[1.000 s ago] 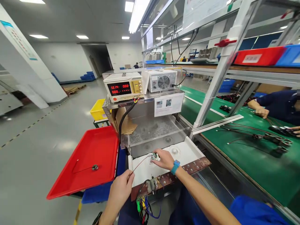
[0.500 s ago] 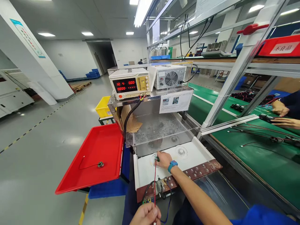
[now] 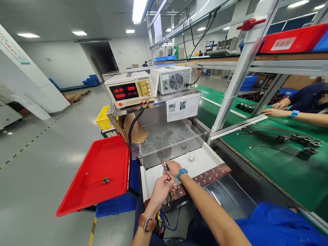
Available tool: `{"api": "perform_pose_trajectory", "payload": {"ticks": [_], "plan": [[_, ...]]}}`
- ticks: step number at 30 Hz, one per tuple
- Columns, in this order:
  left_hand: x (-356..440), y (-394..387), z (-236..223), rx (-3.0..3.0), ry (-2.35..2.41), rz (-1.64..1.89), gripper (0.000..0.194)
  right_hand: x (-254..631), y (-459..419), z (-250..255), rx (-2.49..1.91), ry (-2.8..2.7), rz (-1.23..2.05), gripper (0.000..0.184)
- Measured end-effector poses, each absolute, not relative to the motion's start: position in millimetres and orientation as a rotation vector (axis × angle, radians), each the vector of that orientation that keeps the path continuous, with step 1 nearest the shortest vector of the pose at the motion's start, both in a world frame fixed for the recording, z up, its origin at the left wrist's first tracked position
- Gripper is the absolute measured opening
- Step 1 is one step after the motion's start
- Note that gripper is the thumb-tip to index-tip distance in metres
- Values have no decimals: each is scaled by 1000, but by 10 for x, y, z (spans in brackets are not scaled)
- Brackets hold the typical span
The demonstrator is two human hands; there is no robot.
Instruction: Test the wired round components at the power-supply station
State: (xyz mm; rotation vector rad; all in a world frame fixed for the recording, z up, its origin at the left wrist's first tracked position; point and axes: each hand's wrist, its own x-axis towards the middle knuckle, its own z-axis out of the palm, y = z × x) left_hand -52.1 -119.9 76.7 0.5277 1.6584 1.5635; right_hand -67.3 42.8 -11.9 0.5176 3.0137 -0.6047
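My right hand [image 3: 173, 168] pinches a small round green part [image 3: 166, 167] against the white fixture tray [image 3: 205, 160], just in front of the clear-walled box. A thin red-and-black wire [image 3: 164, 168] loops from that part down to my left hand [image 3: 161, 190]. The left hand is closed on the wire's end right over the terminal connector [image 3: 169, 199] on the brown strip [image 3: 207, 176] at the tray's front edge. A blue band is on my right wrist, a brown-strapped watch on my left.
A red tray [image 3: 102, 160] at left holds one more wired round part [image 3: 105, 180]. A power supply [image 3: 128, 89] reading 12.14 and a fan unit [image 3: 173, 79] sit above the clear box. A co-worker's hands [image 3: 271, 111] rest on the green bench [image 3: 276, 160] at right.
My left hand moved up from the bottom edge to the terminal connector, carrying the wire's end, so the taut wire now loops. My right hand stayed on the round part.
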Motion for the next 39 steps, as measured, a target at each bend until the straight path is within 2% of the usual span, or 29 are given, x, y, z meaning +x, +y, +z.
{"api": "perform_pose_trajectory", "payload": {"ticks": [3,6,15,39], "plan": [[-588,-1126,611,705,1950,1504,25,-677,441,-103,528,2987,-604,40],[-620,-1095,452,796,2108,1382,22,-676,449,-97,538,2957,-626,45],[-645,-1079,205,820,2112,1338,24,-688,461,-177,521,2999,-651,46],[-632,-1058,128,811,2171,1261,18,-678,441,-124,518,2978,-650,43]]}}
